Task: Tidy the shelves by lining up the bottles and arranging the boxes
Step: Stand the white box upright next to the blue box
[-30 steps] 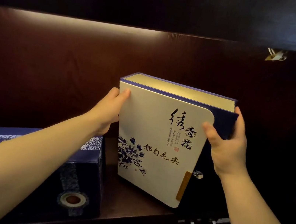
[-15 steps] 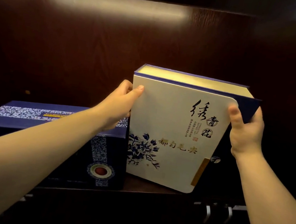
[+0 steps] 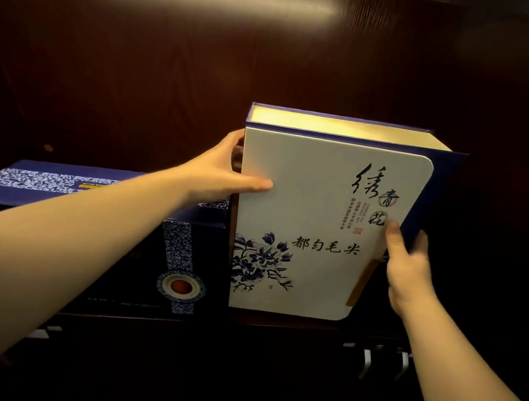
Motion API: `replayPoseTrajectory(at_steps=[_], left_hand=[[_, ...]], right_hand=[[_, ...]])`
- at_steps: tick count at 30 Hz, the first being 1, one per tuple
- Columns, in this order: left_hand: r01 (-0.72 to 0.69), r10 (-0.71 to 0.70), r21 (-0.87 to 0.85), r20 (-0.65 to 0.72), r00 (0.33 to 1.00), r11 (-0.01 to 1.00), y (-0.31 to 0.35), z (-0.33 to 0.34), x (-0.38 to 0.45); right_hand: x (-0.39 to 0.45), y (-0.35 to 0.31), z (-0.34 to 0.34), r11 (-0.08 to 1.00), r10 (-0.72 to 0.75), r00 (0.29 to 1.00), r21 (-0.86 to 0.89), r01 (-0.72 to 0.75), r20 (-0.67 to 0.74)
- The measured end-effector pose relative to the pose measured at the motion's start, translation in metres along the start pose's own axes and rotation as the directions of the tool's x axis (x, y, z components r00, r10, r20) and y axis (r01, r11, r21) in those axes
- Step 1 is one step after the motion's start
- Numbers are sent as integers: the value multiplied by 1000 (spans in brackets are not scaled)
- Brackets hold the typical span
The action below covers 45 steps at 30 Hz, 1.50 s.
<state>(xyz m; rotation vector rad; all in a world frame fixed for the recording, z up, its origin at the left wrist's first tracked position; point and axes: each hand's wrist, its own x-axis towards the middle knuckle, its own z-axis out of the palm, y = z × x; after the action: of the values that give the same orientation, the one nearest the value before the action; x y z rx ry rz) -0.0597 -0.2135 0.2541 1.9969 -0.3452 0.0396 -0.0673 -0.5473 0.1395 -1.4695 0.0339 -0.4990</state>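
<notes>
Two boxes [image 3: 315, 222] on dark shelf [image 3: 235, 329]

A tall box [image 3: 315, 222] stands upright on a shelf [image 3: 270, 331], near its front edge, with the back panel [image 3: 207, 70] behind it. Just to the left of the tall box, touching or nearly so, a low box [image 3: 90, 197] lies flat on the same shelf. A left hand [image 3: 222, 173] grips the tall box's left edge, above the low box; a right hand [image 3: 408, 268] holds its right edge, lower down.
</notes>
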Motion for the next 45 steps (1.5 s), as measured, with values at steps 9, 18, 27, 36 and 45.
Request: replayPoseTrajectory(at_steps=[9,18,27,36,45], left_hand=[[-41,41,35,9,999,999,-1,-6,-3],[-60,61,36,-5,998,998,-7,-11,-7],[-32,23,207,49,999,978,-16,-19,-17],[-28,-293,882,187,938,471,-62,-112,-56],[-44,-266,866,201,943,498,-66,-121,-46]], right_hand=[[-18,11,12,995,97,995,21,-96,-25],[-25,12,18,995,90,995,41,-88,-41],[-23,19,15,993,95,995,72,-94,-8],[-32,35,9,991,128,992,28,-128,-12],[-23,46,8,942,332,943,47,-332,11]])
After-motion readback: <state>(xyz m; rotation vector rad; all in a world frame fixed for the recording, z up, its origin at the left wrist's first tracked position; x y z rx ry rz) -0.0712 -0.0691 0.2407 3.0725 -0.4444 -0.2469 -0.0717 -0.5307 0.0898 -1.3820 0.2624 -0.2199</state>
